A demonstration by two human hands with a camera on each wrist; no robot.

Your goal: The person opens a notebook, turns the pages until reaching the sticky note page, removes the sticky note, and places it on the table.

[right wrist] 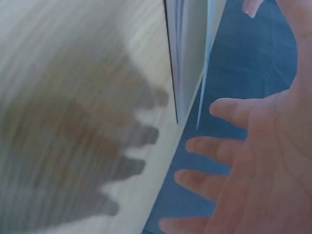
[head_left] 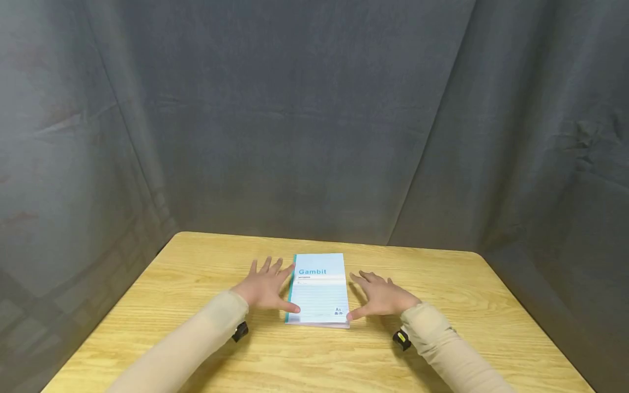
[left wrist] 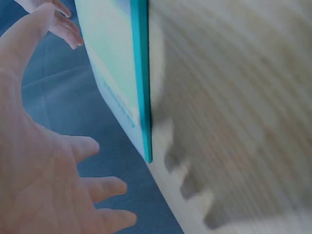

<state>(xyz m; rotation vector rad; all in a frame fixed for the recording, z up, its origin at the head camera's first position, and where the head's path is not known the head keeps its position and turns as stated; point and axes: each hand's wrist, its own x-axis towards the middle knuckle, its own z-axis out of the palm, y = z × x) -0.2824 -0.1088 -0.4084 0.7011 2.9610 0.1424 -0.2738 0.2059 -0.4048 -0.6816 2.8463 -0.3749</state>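
A notebook with a pale blue cover printed "Gambit" lies on the wooden table, its teal spine to the left. In the right wrist view the cover stands slightly apart from the pages along the right side. My left hand is spread beside the spine, its thumb above the near left corner; whether it touches cannot be told. On the other side, my right hand has its fingers spread too, with the thumb tip at the near right corner. Neither hand grips anything.
The light wooden table has rounded far corners. Grey cloth curtains hang behind it and at both sides. A small black device is worn at the right wrist, and another at the left.
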